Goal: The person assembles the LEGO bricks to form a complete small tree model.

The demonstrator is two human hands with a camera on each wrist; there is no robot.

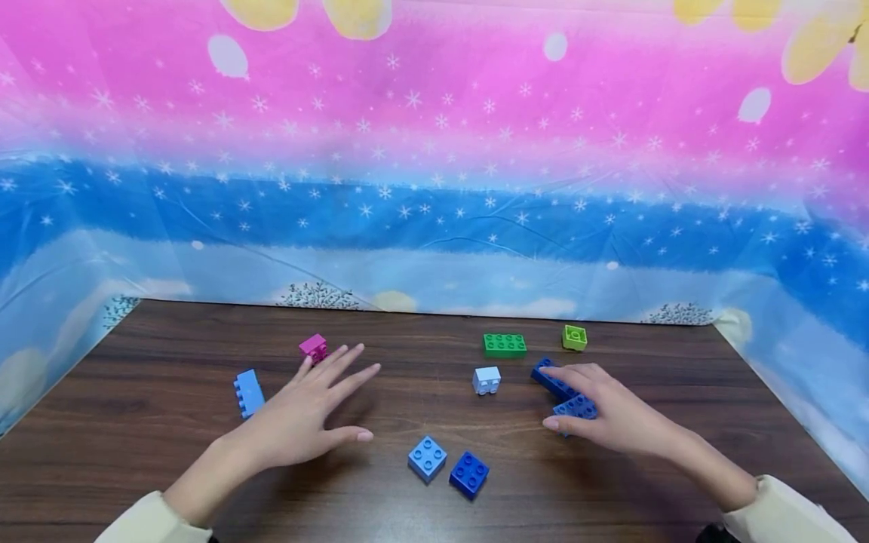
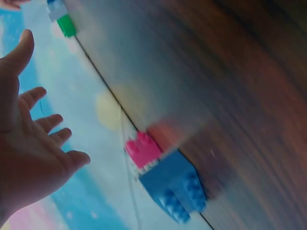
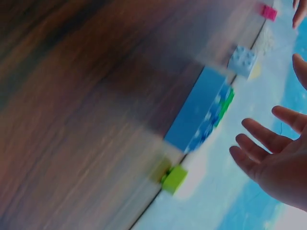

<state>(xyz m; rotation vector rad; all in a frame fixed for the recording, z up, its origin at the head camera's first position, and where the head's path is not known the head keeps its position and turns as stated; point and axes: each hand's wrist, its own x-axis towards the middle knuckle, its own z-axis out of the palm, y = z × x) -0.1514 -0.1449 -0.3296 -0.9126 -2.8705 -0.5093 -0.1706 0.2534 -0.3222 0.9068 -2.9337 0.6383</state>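
Note:
My left hand [image 1: 295, 418] hovers over the table with its fingers spread and holds nothing. Near its fingertips is a pink brick [image 1: 314, 347]; a light blue long brick [image 1: 250, 393] lies on its side to the left. Above two blue bricks hangs my right hand [image 1: 618, 415], fingers extended and apart from them in the right wrist view. One is a dark blue long brick [image 1: 546, 375]; the other, a blue studded brick [image 1: 570, 409], lies nearer, partly covered by the hand. A pale blue brick [image 1: 486, 381] stands left of them.
Between the hands, closer to me, lie a light blue square brick [image 1: 427, 458] and a dark blue square brick [image 1: 469, 475]. Farther back are a green brick [image 1: 505, 345] and a lime brick [image 1: 574, 338]. A printed cloth [image 1: 434, 226] hangs behind the wooden table [image 1: 394, 347].

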